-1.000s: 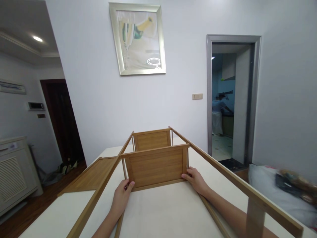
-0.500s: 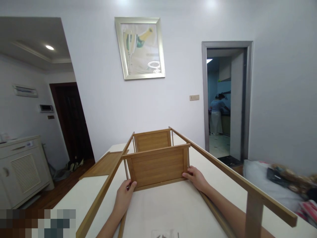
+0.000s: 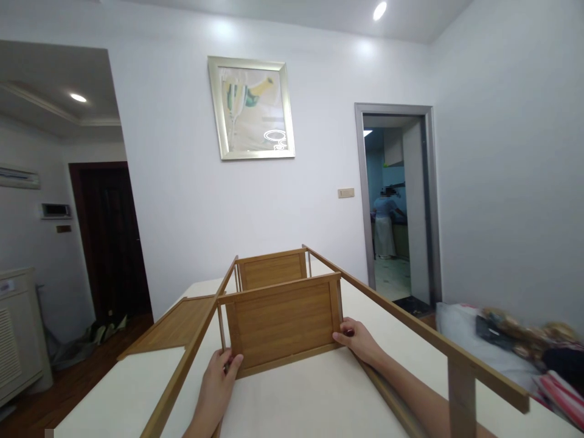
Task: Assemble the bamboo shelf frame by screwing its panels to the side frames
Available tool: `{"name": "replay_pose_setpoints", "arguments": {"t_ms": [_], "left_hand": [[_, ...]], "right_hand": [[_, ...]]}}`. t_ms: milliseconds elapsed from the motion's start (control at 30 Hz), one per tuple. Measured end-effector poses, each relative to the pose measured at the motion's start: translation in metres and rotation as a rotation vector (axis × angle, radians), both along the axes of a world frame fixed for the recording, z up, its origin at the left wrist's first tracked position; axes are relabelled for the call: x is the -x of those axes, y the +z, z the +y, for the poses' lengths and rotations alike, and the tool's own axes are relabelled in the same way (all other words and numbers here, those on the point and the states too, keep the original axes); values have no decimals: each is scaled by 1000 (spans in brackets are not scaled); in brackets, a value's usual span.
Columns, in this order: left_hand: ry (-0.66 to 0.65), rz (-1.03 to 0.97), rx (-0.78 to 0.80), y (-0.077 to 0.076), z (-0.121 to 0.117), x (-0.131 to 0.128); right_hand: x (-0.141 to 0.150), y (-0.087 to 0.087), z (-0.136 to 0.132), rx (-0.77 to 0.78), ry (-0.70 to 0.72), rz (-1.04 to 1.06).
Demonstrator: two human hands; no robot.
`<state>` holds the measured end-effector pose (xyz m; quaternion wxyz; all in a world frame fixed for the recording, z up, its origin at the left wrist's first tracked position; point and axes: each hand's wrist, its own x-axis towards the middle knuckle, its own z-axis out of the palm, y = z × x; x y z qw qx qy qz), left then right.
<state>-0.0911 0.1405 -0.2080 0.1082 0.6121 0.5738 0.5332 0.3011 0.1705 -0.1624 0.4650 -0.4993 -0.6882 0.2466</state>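
Observation:
A wooden slatted-looking brown panel (image 3: 283, 322) stands upright across a wooden frame, between its left side rail (image 3: 187, 365) and right side rail (image 3: 392, 310). My left hand (image 3: 214, 386) grips the panel's lower left corner, thumb on the near face and fingers curled behind. At the lower right end my right hand (image 3: 360, 340) pinches the panel's edge in the same way, its fingertips partly hidden. A second wooden panel (image 3: 274, 272) spans the far end of the frame. The frame rests on a white table (image 3: 114, 389).
A loose wooden panel (image 3: 168, 328) lies on the table's left side. A white cabinet (image 3: 20, 328) stands at left. Bedding and clothes (image 3: 511, 340) are piled at right. Through the doorway (image 3: 392, 207), a person (image 3: 385, 225) stands in another room.
My view has tilted up and turned slightly right, so the scene sits lower and further left. Both hands stay at the panel's lower ends.

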Motion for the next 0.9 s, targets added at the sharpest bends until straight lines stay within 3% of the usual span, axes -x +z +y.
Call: {"name": "replay_pose_setpoints", "arguments": {"t_ms": [433,600,733,900], "left_hand": [[-12,16,-9,-3,3,2],[-15,11,-26,-3,2,2],[-3,1,-30,-5,3,2],[0,-2,-9,-3,-1,0]], "right_hand": [[-1,4,-3,60,-16,283],[-4,3,-2,104,42,392],[-8,6,-1,145,142,408],[-14,7,8,180,159,354]]}}
